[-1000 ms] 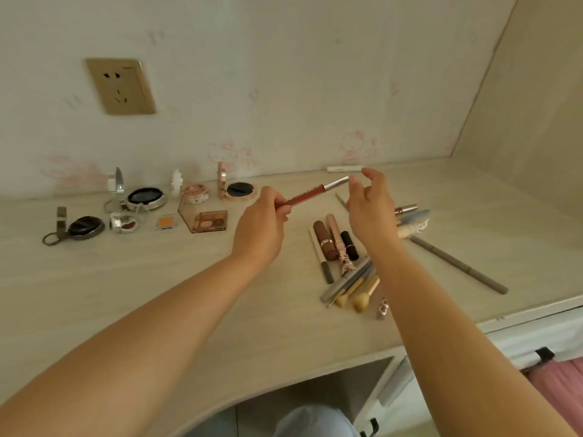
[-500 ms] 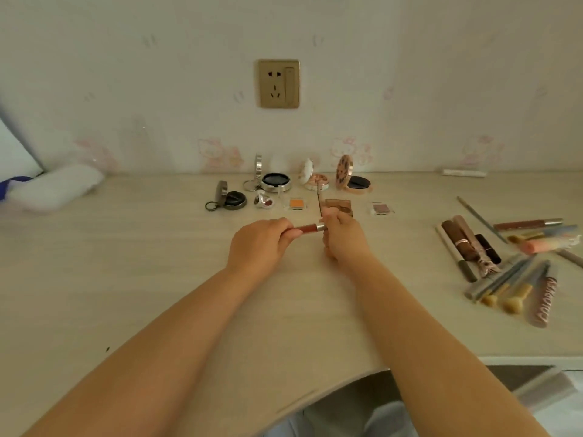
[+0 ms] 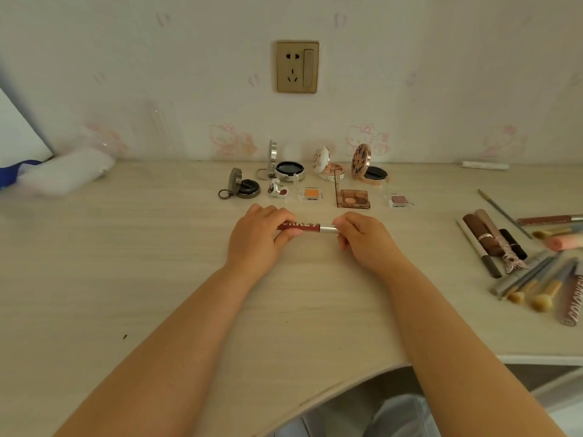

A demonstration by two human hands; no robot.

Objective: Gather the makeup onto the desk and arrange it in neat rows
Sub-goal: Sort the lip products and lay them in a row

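Note:
A dark red lip gloss tube (image 3: 304,227) with a silver cap lies level just above the desk (image 3: 126,263), in front of the compacts. My left hand (image 3: 258,238) grips its red end and my right hand (image 3: 359,236) pinches the silver cap end. Behind it stand two rows of open makeup: round compacts (image 3: 288,168) at the back, and small eyeshadow pans with a brown palette (image 3: 354,198) in front. At the right lies a loose pile of brushes, pencils and tubes (image 3: 517,257).
A white rolled cloth (image 3: 67,173) lies at the far left by the wall. A white stick (image 3: 485,165) rests at the back right. The desk's front edge curves inward near my body. A wall socket (image 3: 297,67) sits above the compacts.
The view swung left from the pile to the desk's middle. Both hands carried the red tube from above the pile down to a spot just in front of the palettes, turning it level.

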